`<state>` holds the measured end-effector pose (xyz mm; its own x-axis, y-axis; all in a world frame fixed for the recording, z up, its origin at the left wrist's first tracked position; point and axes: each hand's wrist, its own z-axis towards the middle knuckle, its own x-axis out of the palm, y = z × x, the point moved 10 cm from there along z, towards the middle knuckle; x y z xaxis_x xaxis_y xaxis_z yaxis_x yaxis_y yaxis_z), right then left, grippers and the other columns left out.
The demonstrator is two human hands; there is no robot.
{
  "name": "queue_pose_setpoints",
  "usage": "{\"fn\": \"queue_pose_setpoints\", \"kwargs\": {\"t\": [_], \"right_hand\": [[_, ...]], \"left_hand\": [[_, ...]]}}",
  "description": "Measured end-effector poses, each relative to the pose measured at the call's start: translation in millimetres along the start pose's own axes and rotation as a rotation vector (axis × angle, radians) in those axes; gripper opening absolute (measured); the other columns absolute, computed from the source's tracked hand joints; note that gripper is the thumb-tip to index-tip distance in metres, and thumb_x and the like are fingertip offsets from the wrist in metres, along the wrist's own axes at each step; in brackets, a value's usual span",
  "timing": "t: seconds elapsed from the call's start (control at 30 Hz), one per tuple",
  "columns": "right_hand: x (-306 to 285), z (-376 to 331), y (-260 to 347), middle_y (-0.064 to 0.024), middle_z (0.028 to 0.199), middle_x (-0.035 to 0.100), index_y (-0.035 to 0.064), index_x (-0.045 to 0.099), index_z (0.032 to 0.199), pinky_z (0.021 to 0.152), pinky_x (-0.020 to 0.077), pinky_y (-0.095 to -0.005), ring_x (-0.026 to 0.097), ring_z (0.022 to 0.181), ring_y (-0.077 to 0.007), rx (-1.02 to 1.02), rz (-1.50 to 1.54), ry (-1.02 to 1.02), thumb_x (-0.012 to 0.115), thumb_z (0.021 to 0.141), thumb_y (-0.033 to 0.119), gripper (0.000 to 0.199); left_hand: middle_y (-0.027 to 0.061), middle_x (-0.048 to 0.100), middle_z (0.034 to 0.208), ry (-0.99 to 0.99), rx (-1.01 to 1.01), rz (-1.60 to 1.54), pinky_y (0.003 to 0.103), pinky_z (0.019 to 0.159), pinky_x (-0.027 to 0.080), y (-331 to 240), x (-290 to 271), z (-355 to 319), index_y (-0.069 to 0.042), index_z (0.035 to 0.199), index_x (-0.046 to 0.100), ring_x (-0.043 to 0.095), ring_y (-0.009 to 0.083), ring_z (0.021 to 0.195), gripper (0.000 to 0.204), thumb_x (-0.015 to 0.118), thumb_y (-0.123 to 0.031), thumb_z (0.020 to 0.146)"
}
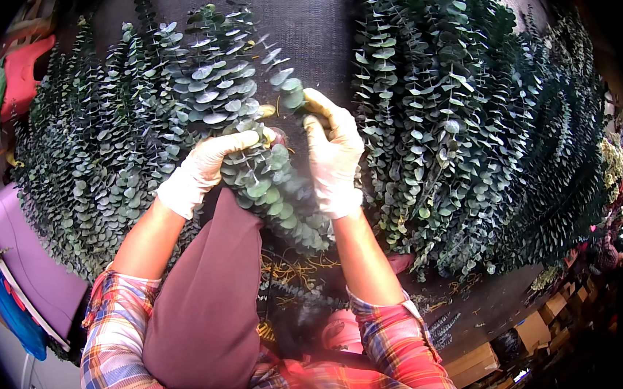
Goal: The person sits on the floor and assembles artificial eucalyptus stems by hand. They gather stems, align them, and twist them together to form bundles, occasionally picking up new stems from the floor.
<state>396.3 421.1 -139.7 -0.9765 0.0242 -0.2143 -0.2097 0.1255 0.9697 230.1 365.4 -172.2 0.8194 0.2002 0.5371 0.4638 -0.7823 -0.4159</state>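
To avoid bruising, I'd grip lightly, the left hand closed on a eucalyptus bunch, the right hand curled, pinching a leafy sprig.

- The head view looks down from above, the left one of a side-by-side pair.
- It faces over the bent leg, with the dark cloth stretching away toward the top edge.
- The left hand and right hand are close, near the middle; forearms enter from below.
- The fisheye reaches wide, blackening at the corners, with leafy stems on both sides.
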Motion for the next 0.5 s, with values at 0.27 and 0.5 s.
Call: {"fn": "queue_pose_setpoints", "kwargs": {"t": [0.27,0.5], "right_hand": [[31,-12,39,-0.0106,0.103,0.069,0.0045,0.067,0.116,0.086,0.0516,-0.0317,0.066,0.095,-0.0232,-0.074,0.026,0.051,0.063,0.086,-0.005,0.032],[44,-9,56,-0.0121,0.103,0.068,0.0071,0.065,0.120,0.087,0.0522,-0.0337,0.066,0.096,-0.0262,-0.200,-0.128,0.086,0.062,0.087,-0.001,0.034]], "left_hand": [[0.0052,0.071,0.108,-0.024,0.016,0.052,0.031,0.092,0.052,4,-2,-4,-0.002,0.115,0.068,0.067,0.0156,0.098,0.031,0.068,-0.009,0.085],[0.0061,0.071,0.107,-0.035,-0.068,-0.136,0.032,0.090,0.054,21,-26,5,-0.003,0.114,0.068,0.067,0.0157,0.096,0.029,0.068,-0.008,0.085]]}}
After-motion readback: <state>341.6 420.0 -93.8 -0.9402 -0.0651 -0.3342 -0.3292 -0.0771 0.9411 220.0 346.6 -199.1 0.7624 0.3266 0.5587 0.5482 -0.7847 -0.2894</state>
